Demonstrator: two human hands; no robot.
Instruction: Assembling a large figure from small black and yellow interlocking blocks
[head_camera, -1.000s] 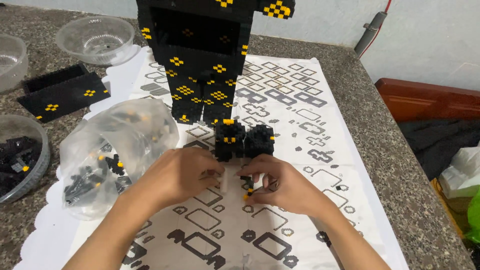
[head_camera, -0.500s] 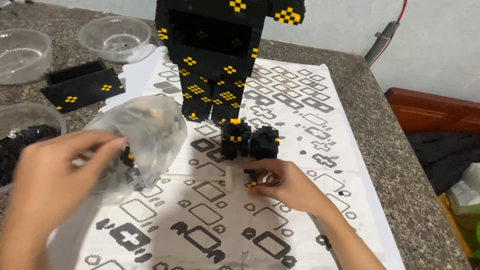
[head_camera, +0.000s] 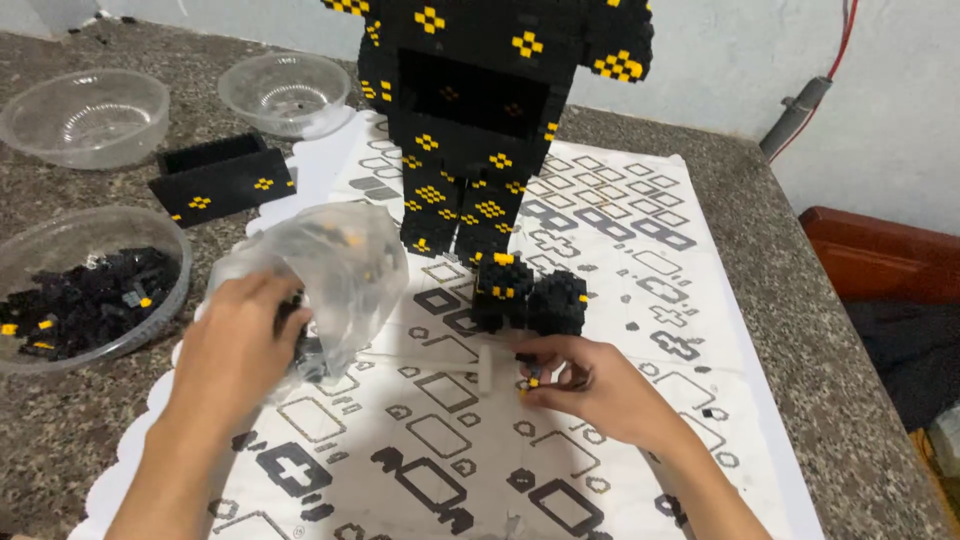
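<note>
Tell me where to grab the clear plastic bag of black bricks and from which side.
Grip the clear plastic bag at its crumpled lower end, coming from the near left, where the left hand already reaches it. The film bunches there, while the upper part balloons smooth and would likely slip. The tall black block figure crowds the far right side. The right hand is busy with small bricks.

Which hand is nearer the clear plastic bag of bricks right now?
Left. The left hand is on the plastic bag, gripping its near side. The right hand is off to the bag's right, pinching a small brick on the paper.
</note>
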